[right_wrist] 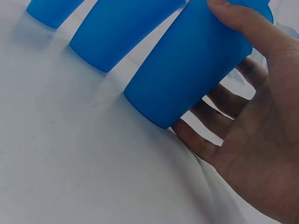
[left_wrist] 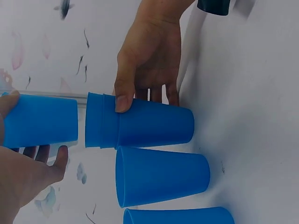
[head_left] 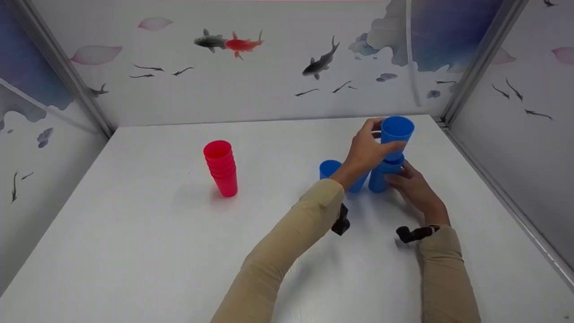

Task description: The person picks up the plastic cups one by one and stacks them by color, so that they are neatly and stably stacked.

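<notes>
Left hand [head_left: 370,150]: raised above and just left of the right hand, fingers and thumb curled in a grip, forearm in a tan sleeve reaching forward. Right hand [head_left: 415,186]: lower, resting low, fingers spread, thumb pressed forward, tan sleeve.

A stack of red cups [head_left: 221,167] stands upright on the white desk [head_left: 134,233], left of centre; fish-patterned walls [head_left: 269,67] enclose it.
</notes>
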The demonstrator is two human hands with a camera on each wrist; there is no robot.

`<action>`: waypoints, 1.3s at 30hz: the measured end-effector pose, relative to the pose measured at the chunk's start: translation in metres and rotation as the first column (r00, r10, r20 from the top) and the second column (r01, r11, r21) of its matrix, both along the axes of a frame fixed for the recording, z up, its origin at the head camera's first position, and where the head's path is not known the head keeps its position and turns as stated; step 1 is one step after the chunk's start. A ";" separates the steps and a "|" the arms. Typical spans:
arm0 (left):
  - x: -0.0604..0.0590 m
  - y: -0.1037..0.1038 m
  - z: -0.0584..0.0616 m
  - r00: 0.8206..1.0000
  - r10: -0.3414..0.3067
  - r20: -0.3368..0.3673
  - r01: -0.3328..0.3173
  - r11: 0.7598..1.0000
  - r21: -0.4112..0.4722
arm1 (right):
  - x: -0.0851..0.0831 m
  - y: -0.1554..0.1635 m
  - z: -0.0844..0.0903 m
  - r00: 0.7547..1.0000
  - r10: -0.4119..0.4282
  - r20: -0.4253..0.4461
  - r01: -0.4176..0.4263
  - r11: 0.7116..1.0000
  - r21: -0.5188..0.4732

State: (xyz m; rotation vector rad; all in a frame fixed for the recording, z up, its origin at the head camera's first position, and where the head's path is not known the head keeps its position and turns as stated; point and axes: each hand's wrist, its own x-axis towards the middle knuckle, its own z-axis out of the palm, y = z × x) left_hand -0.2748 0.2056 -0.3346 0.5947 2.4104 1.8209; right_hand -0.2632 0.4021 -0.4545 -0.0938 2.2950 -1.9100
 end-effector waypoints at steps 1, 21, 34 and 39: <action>0.000 0.000 0.000 1.000 -0.007 -0.002 0.007 1.000 -0.002 | 0.000 0.000 0.000 1.000 -0.002 0.000 0.002 1.000 0.007; -0.013 -0.058 -0.015 0.995 -0.095 -0.016 0.093 0.992 -0.088 | -0.001 -0.002 -0.002 1.000 -0.006 -0.003 0.006 1.000 -0.007; -0.024 -0.121 -0.038 0.995 -0.101 0.008 0.100 0.974 -0.202 | 0.003 -0.003 -0.001 1.000 -0.004 0.017 0.004 0.999 -0.037; -0.022 -0.129 -0.051 0.995 -0.101 0.024 0.104 0.975 -0.197 | 0.003 -0.002 -0.001 1.000 -0.001 0.016 0.002 0.999 -0.042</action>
